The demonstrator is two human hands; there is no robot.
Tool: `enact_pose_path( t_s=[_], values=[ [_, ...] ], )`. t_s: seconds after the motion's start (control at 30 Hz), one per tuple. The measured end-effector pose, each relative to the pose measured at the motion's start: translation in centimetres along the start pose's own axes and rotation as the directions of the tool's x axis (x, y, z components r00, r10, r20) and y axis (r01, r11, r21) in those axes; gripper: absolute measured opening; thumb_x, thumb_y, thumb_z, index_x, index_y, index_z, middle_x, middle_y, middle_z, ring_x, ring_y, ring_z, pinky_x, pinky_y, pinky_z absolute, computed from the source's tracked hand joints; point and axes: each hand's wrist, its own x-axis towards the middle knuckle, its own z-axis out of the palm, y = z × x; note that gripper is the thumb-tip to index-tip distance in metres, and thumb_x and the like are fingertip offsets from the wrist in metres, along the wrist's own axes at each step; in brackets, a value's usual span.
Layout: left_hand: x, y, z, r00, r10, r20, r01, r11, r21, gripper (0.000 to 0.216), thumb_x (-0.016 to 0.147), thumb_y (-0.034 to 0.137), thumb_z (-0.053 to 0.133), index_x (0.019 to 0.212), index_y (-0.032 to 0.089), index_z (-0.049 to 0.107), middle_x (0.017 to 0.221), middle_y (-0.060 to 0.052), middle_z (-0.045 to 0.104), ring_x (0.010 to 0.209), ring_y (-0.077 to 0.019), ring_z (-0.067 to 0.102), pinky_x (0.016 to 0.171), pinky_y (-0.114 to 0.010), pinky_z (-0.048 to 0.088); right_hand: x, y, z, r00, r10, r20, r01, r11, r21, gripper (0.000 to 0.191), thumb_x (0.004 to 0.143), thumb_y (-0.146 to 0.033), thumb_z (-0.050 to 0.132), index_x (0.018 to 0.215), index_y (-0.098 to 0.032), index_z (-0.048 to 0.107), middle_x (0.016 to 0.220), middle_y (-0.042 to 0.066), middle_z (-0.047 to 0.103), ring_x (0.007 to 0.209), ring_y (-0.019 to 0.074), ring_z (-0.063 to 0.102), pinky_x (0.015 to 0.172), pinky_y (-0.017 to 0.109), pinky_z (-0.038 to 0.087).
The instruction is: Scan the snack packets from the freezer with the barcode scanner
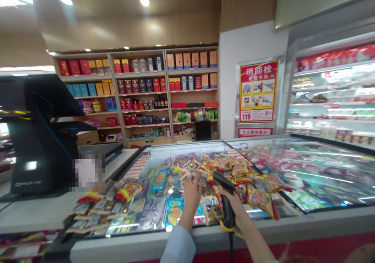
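Observation:
My right hand point(234, 206) is wrapped round the grip of a black and yellow barcode scanner point(225, 183), its head tilted toward the pile and its cable hanging down. My left hand point(192, 189) reaches forward with fingers stretched out, touching beige snack packets point(191, 167) on the freezer's glass top. Around both hands lie several red and yellow snack packets point(259, 200), mostly to the right. One small brown packet point(211, 213) rests between my hands, close to the scanner. Whether the left fingertips pinch a packet is hard to make out.
A chest freezer point(129, 237) spans the front, with bagged goods under its glass. At its left end lie more packets point(101, 206). A black checkout terminal point(38, 138) stands on the left counter. Behind are shelves of boxes point(142, 85) and, at right, a lit refrigerated display point(334, 99).

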Motion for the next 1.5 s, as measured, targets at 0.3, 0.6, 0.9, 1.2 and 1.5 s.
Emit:
enact_pose_path(
  t_s=[0.3,0.6,0.9,1.2,1.5],
  values=[
    [-0.3,-1.2,1.3,1.000,-0.012,-0.024,0.010,0.995,-0.099,0.038,0.088,0.016,0.056,0.120,0.029,0.071,0.122,-0.009,0.066,0.116,-0.0270,0.058,0.103,-0.048,0.047,-0.3,0.0,-0.1,1.000,-0.003,0.001,0.003,1.000,0.008,0.039,0.056,-0.044,0.088,0.054,-0.018,0.059,0.043,-0.002,0.056,0.035,0.0091,0.049,0.035,0.020,0.043],
    [0.2,-1.8,2.3,0.977,-0.185,-0.102,0.170,0.976,-0.134,0.032,0.089,0.031,0.057,0.117,0.019,0.068,0.115,-0.013,0.067,0.111,-0.0300,0.058,0.098,-0.048,0.048,-0.4,0.2,0.0,1.000,-0.009,-0.024,0.010,1.000,0.020,0.043,0.049,-0.048,0.090,0.053,-0.018,0.060,0.041,-0.002,0.056,0.034,0.0097,0.049,0.035,0.021,0.043],
    [0.1,-0.7,0.5,0.943,-0.299,0.146,0.321,0.934,-0.158,0.039,0.090,0.029,0.054,0.127,0.024,0.064,0.119,-0.009,0.068,0.118,-0.0286,0.055,0.101,-0.046,0.040,0.1,0.3,-0.3,1.000,-0.014,-0.009,0.014,0.999,-0.029,0.046,0.048,-0.053,0.089,0.048,-0.016,0.060,0.038,0.001,0.055,0.033,0.0106,0.049,0.036,0.022,0.042],
    [0.5,-0.3,-0.2,0.918,-0.298,0.261,0.361,0.901,-0.241,0.041,0.090,0.035,0.052,0.127,0.024,0.066,0.087,-0.006,0.072,0.102,-0.0271,0.063,0.098,-0.046,0.041,-0.1,0.6,-0.5,0.999,-0.050,-0.009,0.051,0.998,0.046,0.041,0.052,-0.046,0.090,0.055,-0.017,0.061,0.045,-0.001,0.057,0.036,0.0108,0.051,0.036,0.021,0.044],
    [1.0,-0.7,-0.1,0.945,-0.256,0.203,0.327,0.736,-0.592,0.042,0.081,0.026,0.060,0.122,0.019,0.069,0.081,-0.003,0.068,0.073,-0.0174,0.064,0.076,-0.031,0.052,-1.0,-0.7,0.2,0.999,-0.042,0.012,0.042,0.998,0.040,0.032,0.060,-0.036,0.085,0.059,-0.018,0.059,0.045,-0.002,0.057,0.036,0.0100,0.050,0.036,0.021,0.044]
  ],
)
